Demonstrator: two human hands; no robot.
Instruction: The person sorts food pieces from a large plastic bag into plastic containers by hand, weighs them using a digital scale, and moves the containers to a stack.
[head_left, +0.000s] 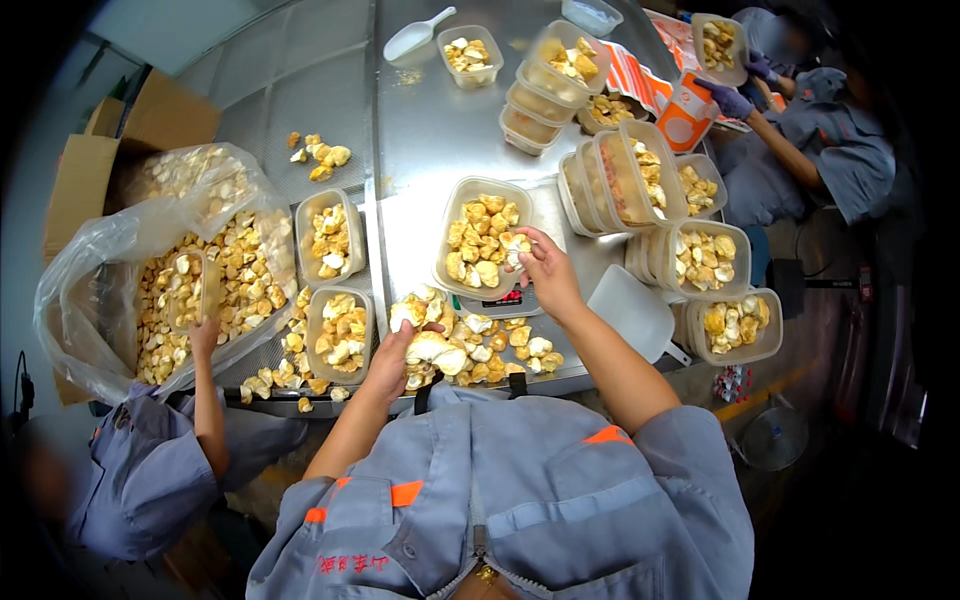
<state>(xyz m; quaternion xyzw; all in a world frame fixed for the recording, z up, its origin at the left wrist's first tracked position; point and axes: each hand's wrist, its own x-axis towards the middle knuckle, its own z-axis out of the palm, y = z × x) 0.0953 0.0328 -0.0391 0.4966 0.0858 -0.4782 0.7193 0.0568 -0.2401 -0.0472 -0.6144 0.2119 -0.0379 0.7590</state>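
A clear plastic tub (444, 196) of dried, yellow-white mushroom-like pieces stands on a digital scale (534, 300) with a lit red display. At the tub's right side, my right hand (550, 274) pinches a pale piece (516, 249) between thumb and fingers. My left hand (391, 362) is at the left of a loose heap (480, 351) of such pieces, its thumb and fingers around a large whitish piece (437, 352). To the left, two filled tubs (330, 196) (339, 330) stand near the metal table's front edge.
At left, a co-worker's hand (202, 337) holds a tub inside a plastic bag (82, 255) of pieces in a cardboard box (75, 195). Tub stacks (585, 187) and a white scoop (634, 311) lie right. Another scoop (409, 39) is behind. A purple-gloved co-worker (847, 150) handles a tub at right.
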